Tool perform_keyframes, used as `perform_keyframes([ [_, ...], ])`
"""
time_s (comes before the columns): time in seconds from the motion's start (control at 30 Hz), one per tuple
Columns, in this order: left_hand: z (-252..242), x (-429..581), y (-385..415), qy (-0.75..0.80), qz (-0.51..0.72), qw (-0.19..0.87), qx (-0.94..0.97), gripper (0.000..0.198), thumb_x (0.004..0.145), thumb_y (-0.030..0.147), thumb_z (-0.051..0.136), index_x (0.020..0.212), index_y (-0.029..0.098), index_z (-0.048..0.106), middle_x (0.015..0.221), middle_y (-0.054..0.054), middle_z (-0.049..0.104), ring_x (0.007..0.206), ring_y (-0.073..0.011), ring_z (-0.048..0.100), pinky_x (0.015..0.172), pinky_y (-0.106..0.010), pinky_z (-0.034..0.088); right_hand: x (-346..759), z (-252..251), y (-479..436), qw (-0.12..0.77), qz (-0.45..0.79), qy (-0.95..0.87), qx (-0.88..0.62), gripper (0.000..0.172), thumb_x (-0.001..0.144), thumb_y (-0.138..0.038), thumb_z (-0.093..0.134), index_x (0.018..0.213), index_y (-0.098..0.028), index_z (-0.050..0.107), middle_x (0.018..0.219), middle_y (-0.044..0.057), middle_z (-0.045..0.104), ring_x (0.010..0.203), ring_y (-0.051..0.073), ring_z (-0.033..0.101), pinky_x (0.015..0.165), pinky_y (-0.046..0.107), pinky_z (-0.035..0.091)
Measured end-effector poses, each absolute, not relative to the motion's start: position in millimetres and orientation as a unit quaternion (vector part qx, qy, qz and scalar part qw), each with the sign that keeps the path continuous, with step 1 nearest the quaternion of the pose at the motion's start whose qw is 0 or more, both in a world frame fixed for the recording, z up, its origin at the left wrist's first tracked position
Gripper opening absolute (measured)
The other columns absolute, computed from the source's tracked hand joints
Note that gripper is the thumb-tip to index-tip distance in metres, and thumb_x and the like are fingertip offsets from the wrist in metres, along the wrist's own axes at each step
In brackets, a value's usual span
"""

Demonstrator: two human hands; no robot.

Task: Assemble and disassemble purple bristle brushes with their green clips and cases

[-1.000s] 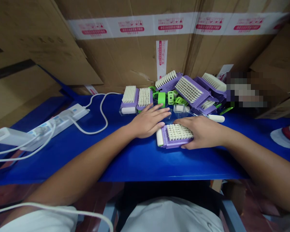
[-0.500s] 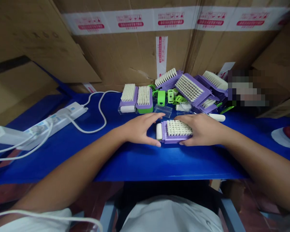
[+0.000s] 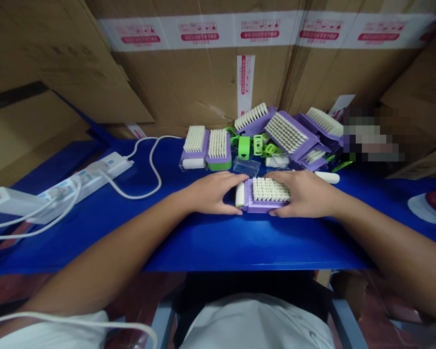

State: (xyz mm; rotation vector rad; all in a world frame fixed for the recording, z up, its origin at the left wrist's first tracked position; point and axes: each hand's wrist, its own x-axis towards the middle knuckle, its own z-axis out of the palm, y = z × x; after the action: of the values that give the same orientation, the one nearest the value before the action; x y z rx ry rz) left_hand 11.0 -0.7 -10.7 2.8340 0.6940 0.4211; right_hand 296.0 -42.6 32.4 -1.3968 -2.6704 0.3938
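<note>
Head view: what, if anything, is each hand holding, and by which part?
The right hand holds the purple brush by its right end; the left hand spans its white end, contact unclear.

**Dim light, soft sheen**

The whole scene is bathed in dim, muted light right now. A soft sheen is thrown back by the blue surface (image 3: pixel 236 240), and deep shadow is gathered below it. Print on the white tape (image 3: pixel 229 33) is slightly softened by blur. Toward the corners, shapes are stretched by wide-angle distortion; at right, a patch (image 3: pixel 372 135) is masked by coarse pixels.
</note>
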Motion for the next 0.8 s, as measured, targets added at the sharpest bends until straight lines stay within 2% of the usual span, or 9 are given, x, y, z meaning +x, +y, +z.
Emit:
perform_keyframes([
  [0.07, -12.7, 11.0, -0.2, 0.199, 0.200, 0.070, 0.957, 0.076, 0.084, 0.042, 0.083, 0.145, 0.012, 0.051, 0.135, -0.022, 0.069, 0.124, -0.0329, 0.069, 0.103, -0.045, 0.058, 297.5, 31.9, -41.9, 0.073, 0.142, -0.876, -0.456, 0.074, 0.072, -0.050, 0.080, 0.135, -0.016, 0.063, 0.115, 0.012, 0.077, 0.097, 0.034, 0.075, 0.081, 0.041, 0.055],
  [0.17, -13.1, 13.8, -0.9, 0.131, 0.295, 0.013, 0.946, 0.051, 0.089, 0.029, 0.076, 0.135, 0.014, 0.059, 0.135, -0.021, 0.069, 0.123, -0.0304, 0.070, 0.104, -0.045, 0.060, 299.7, 31.5, -41.1, 0.096, 0.160, -0.866, -0.464, 0.076, 0.070, -0.053, 0.081, 0.135, -0.016, 0.063, 0.113, 0.011, 0.077, 0.096, 0.033, 0.075, 0.080, 0.040, 0.054],
  [0.3, -8.8, 18.9, -4.7, 0.083, 0.361, -0.052, 0.927, 0.029, 0.090, 0.015, 0.070, 0.119, 0.015, 0.067, 0.123, -0.017, 0.076, 0.113, -0.0258, 0.075, 0.101, -0.043, 0.063, 301.6, 31.6, -39.6, 0.123, 0.193, -0.844, -0.486, 0.080, 0.067, -0.056, 0.083, 0.134, -0.015, 0.065, 0.112, 0.011, 0.078, 0.093, 0.032, 0.074, 0.078, 0.038, 0.054],
  [0.47, -3.5, 18.0, -7.5, 0.068, 0.384, -0.057, 0.919, 0.028, 0.091, 0.013, 0.070, 0.119, 0.014, 0.068, 0.108, -0.012, 0.081, 0.107, -0.0222, 0.078, 0.098, -0.036, 0.065, 302.6, 32.9, -36.6, 0.138, 0.251, -0.822, -0.492, 0.073, 0.066, -0.057, 0.084, 0.124, -0.017, 0.068, 0.106, 0.008, 0.077, 0.090, 0.030, 0.073, 0.075, 0.037, 0.054],
  [0.8, 0.4, 12.7, -10.5, 0.068, 0.360, -0.027, 0.930, 0.036, 0.095, 0.013, 0.064, 0.131, 0.013, 0.062, 0.120, -0.014, 0.079, 0.121, -0.0222, 0.074, 0.106, -0.035, 0.061, 303.3, 38.9, -36.0, 0.154, 0.360, -0.785, -0.480, 0.065, 0.064, -0.053, 0.087, 0.116, -0.018, 0.069, 0.100, 0.004, 0.073, 0.087, 0.026, 0.070, 0.074, 0.034, 0.055],
])
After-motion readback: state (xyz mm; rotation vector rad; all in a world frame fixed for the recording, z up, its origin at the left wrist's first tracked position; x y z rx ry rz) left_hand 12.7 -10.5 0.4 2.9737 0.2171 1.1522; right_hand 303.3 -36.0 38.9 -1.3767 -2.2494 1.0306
